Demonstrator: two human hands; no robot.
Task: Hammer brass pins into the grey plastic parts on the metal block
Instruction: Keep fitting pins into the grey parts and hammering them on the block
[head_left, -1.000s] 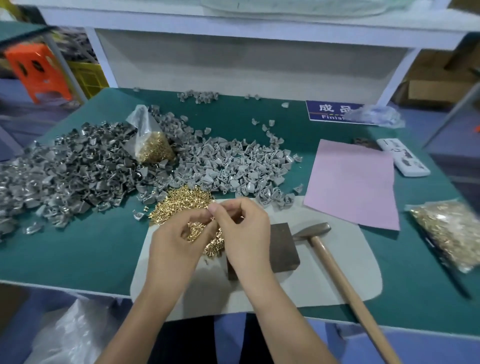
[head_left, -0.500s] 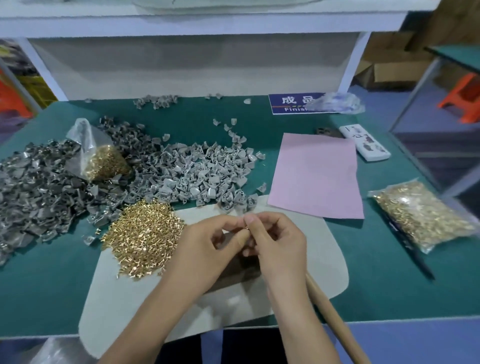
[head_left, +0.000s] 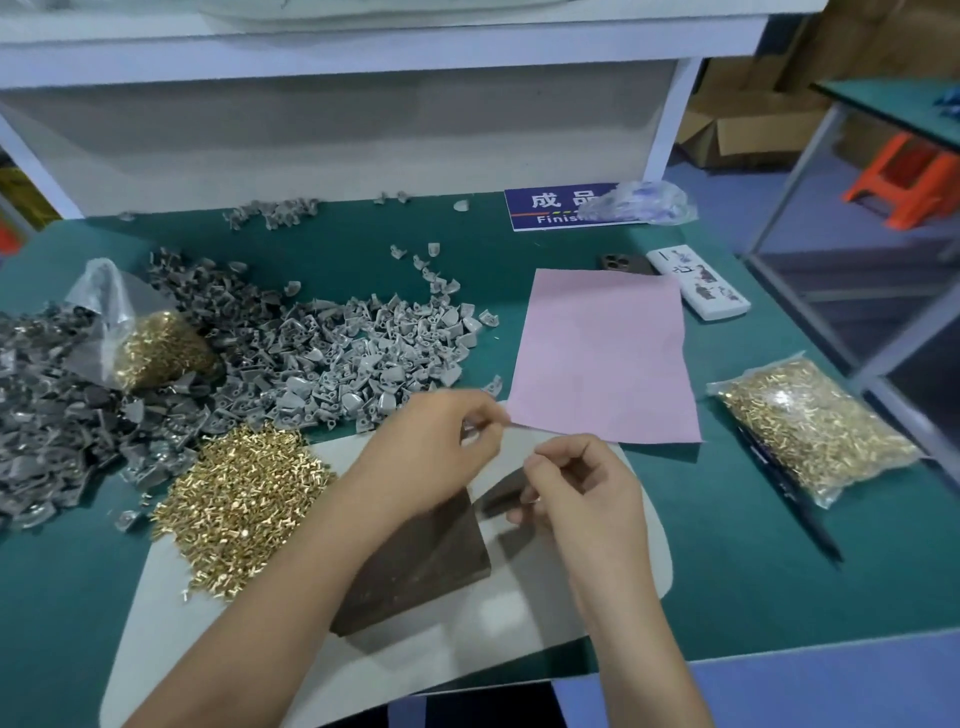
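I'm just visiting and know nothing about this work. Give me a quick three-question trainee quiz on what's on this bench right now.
1. True or false: the loose heap of brass pins lies to the left of the metal block.
2. Multiple choice: what lies between the pink sheet and the table's right edge? A) a sealed bag of brass pins B) an orange stool C) a pile of grey plastic parts
3. Fill in: the left hand and right hand are raised above the ____ block.

Key: 1 true; 2 A; 3 metal
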